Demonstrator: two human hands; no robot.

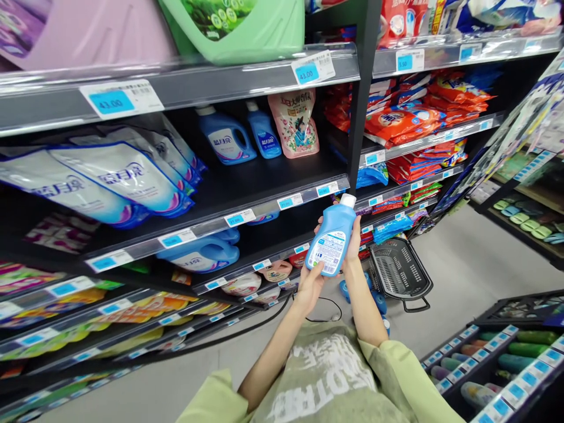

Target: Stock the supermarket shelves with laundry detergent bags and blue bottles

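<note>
A light blue detergent bottle (326,238) with a white cap is held upright, tilted slightly to the right, its printed back label facing me. My left hand (309,282) grips its lower left side, thumb across the label's bottom. Around its right side wraps my right hand (353,244). On the shelf in front stand a blue handled detergent bottle (227,138), a smaller blue bottle (264,132) and a pink pouch (294,124). White and blue refill pouches (127,176) lean in a row at the left.
A black shopping basket (399,270) sits on the floor at the right, with blue bottles (379,301) beside it. Red detergent bags (403,120) fill the shelves further right. A black cable (247,333) runs along the floor. Slippers (524,220) are racked across the aisle.
</note>
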